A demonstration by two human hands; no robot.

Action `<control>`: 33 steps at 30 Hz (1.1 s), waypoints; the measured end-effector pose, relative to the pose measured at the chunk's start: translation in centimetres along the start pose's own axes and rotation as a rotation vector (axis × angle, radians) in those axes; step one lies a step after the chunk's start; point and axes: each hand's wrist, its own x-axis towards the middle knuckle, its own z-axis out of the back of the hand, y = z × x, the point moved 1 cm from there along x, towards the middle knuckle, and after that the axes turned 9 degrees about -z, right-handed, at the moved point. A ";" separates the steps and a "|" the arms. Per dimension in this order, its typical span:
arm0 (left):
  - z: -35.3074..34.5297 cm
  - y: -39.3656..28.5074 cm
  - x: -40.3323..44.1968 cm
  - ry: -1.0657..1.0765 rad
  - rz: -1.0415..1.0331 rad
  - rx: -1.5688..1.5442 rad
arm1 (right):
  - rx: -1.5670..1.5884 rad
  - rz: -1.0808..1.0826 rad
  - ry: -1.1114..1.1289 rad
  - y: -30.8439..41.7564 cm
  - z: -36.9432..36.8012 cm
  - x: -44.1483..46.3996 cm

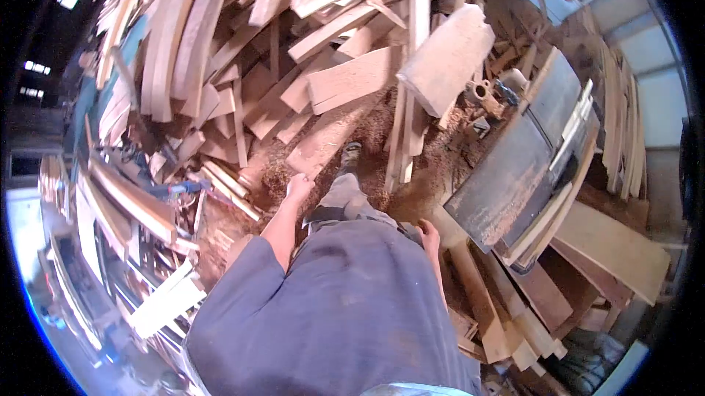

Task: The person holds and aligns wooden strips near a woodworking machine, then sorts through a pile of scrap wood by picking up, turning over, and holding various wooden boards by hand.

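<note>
My left hand (299, 186) is closed at the near end of a flat wooden board (323, 145), which slants away over the sawdust toward the pile. The fingers' exact hold on its edge is small in view. My right hand (428, 236) hangs beside my right hip with its fingers loosely bent and nothing visible in them. Between the hands, my shoe (352, 148) stands on the sawdust-covered floor, right of the board. Beyond it lies a short thick plank (356, 78) on the heap.
A large pile of wood offcuts (242, 51) rises in front. A wide slab (448, 58) leans at its right. A dark flat metal table (514, 168) with strips on it stands at right. Boards (609, 249) lie behind it, and timbers (132, 198) at left.
</note>
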 end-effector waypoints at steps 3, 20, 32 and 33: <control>0.7 -0.6 -3.0 -0.044 0.019 -0.048 | -0.136 0.146 0.023 0.2 0.4 -2.7; -5.8 22.5 -14.3 -0.013 -0.146 0.063 | -0.496 -0.007 0.330 -10.3 -0.5 -2.6; 1.3 16.7 -8.8 -0.263 0.120 -0.384 | -0.373 -0.312 0.244 -16.9 -1.6 -10.9; 2.3 15.7 -8.6 -0.303 0.158 -0.485 | -0.375 -0.330 0.253 -15.2 -2.3 -12.0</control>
